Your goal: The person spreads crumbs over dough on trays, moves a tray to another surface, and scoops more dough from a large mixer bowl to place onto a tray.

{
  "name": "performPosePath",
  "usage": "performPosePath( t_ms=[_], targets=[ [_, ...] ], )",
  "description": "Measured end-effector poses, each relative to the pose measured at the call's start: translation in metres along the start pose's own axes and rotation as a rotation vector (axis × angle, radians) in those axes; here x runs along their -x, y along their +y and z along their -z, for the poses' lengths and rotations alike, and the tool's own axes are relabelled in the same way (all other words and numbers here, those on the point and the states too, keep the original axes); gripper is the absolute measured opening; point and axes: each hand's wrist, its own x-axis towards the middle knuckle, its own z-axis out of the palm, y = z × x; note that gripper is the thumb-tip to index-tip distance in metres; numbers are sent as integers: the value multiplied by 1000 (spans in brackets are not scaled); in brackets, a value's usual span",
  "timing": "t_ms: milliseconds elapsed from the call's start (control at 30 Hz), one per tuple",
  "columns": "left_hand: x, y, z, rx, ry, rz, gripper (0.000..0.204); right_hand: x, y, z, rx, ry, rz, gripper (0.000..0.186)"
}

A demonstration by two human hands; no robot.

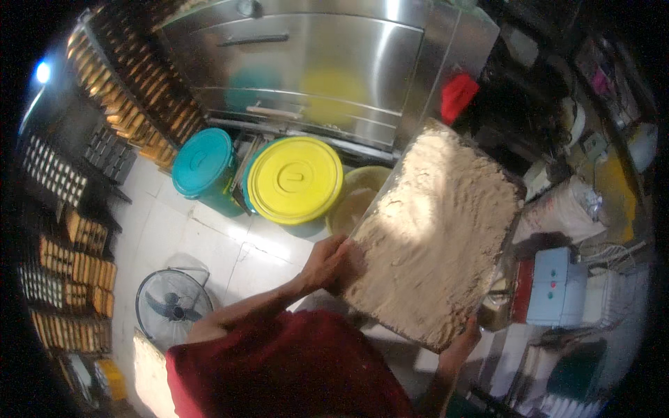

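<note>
A large rectangular baking tray spread with a rough, pale-brown dough or crumb layer is held up in front of me, tilted toward the right. My left hand grips its left edge, the fingers partly hidden under the rim. At the near right corner, my right hand is closed around the edge. Bright light falls on the tray's far left part. Just beyond its left edge stands an open tub, partly covered by the tray.
A yellow lidded bin and a teal lidded bin stand before a steel oven. Racks of baked goods line the left. A floor fan stands left of me. A blue-white machine and a sack are at right.
</note>
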Motion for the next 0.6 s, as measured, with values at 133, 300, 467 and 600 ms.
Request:
performPosePath(
  t_ms=[133, 300, 467, 600],
  targets=[
    [53, 12, 62, -1, 105, 25, 31, 28, 6, -36, 99, 9, -116, 73],
    [72, 36, 150, 112, 222, 1, 29, 52, 13, -114, 66, -156, -164, 83],
    [50, 66, 291, -107, 373, -220, 31, 77, 14, -242, 30, -376, 63, 71],
    [0, 160, 407, -237, 492, -114, 55, 102, -13, -394, -48, -514, 21, 59]
  ],
)
